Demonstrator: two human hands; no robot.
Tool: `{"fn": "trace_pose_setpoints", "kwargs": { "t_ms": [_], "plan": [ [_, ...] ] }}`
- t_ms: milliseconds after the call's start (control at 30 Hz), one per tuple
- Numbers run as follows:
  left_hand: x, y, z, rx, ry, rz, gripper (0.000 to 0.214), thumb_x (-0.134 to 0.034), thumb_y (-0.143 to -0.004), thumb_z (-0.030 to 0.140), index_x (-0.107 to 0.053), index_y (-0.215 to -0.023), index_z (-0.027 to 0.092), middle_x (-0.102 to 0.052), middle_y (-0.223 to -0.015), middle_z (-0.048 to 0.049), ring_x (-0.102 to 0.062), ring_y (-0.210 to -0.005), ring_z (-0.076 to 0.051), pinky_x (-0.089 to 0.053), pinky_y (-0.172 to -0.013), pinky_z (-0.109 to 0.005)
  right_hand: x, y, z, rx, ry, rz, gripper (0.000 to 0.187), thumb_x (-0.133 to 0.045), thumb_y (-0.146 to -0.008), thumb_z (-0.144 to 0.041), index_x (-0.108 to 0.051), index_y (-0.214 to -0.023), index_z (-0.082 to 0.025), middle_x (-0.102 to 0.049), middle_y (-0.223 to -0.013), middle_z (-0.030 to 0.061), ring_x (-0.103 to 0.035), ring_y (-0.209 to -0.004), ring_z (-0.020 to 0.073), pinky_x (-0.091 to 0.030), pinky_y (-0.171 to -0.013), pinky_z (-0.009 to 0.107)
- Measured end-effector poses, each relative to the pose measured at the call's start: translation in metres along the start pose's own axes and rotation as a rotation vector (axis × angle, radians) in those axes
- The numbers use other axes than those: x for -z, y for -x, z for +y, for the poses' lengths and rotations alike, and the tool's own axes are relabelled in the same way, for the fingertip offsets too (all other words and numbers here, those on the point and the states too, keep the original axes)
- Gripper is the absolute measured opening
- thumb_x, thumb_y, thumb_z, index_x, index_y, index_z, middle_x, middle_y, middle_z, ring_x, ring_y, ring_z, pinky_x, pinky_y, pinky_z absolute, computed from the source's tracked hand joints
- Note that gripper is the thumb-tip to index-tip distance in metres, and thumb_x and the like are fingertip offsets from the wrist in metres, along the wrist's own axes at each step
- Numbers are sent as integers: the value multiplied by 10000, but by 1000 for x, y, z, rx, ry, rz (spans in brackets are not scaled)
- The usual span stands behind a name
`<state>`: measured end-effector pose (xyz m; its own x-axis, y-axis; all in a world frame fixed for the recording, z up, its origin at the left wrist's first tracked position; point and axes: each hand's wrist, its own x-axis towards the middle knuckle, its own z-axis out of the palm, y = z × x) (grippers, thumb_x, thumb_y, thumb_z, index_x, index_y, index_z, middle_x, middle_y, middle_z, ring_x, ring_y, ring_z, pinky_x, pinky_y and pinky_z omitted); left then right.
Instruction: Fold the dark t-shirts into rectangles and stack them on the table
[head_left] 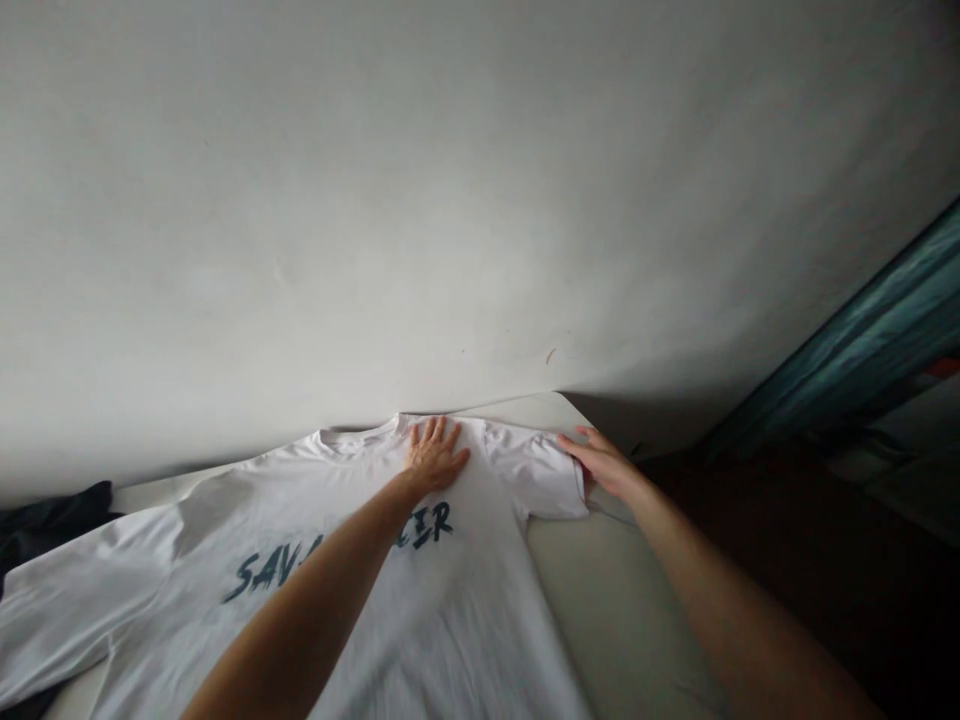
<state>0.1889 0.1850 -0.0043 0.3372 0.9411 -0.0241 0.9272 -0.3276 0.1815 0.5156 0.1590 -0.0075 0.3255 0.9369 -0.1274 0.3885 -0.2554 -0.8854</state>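
Observation:
A white T-shirt (pixel 472 590) with dark blue lettering is spread front up over a pale table, its neckline toward the wall. My left hand (pixel 433 455) lies flat on the chest of the shirt, just right of the collar, with the fingers spread. At the end of the right-hand sleeve (pixel 544 475), my right hand (pixel 604 465) touches the fabric near the hem, its visible fingers stretched out and apart. My left forearm hides the middle of the lettering. The other sleeve (pixel 82 580) extends off to the left.
A plain whitish wall (pixel 420 200) rises directly behind the table (pixel 622 590). Dark cloth (pixel 60 520) lies at the far left beside the shirt. Past the table's right edge is a dark floor area, with a teal curtain-like cloth (pixel 847 330) at the upper right.

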Motion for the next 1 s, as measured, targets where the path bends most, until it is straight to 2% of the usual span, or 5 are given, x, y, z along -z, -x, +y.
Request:
{"fn": "trace_pose_setpoints", "kwargs": {
  "t_ms": [133,400,633,767,1000],
  "plan": [
    [0,6,15,-40,-8,44,597,-322,-1022,481,-393,-1560,234,-256,-1684,-134,-154,-1561,-359,-60,-1221,-650,12,17,-3,-83,-89,24,609,-715,-831,-451,-541,-1321,-135,-747,-1035,140,-715,-860,254,-541,-673,318],
    [-12,6,26,-29,33,34,683,-327,-999,603,-324,-1599,276,-234,-1694,-108,-122,-1558,-397,-82,-1220,-643,15,65,-3,177,799,22,320,-655,-859,-518,-685,-789,-206,-735,-879,89,-682,-876,259,-438,-708,315],
    [-6,8,28,-33,48,39,677,-342,-1003,605,-343,-1590,268,-238,-1693,-107,-139,-1557,-387,-96,-1225,-641,-6,76,-5,239,593,179,203,-508,-928,-368,-639,-959,-216,-723,-854,48,-686,-842,230,-463,-742,301],
    [11,17,30,-48,102,79,615,-375,-1028,506,-364,-1574,223,-292,-1671,-128,-221,-1550,-316,-174,-1245,-559,21,76,9,267,679,248,322,-497,-925,-362,-610,-1170,-186,-743,-939,105,-702,-913,269,-490,-779,338],
    [23,148,-28,-171,29,131,558,-403,-1031,515,-432,-1543,295,-267,-1683,-92,-193,-1558,-335,-207,-1224,-619,110,90,85,-41,915,164,583,-261,-995,-487,-739,-1002,-153,-751,-941,224,-730,-829,361,-521,-713,470]
  ]
}}
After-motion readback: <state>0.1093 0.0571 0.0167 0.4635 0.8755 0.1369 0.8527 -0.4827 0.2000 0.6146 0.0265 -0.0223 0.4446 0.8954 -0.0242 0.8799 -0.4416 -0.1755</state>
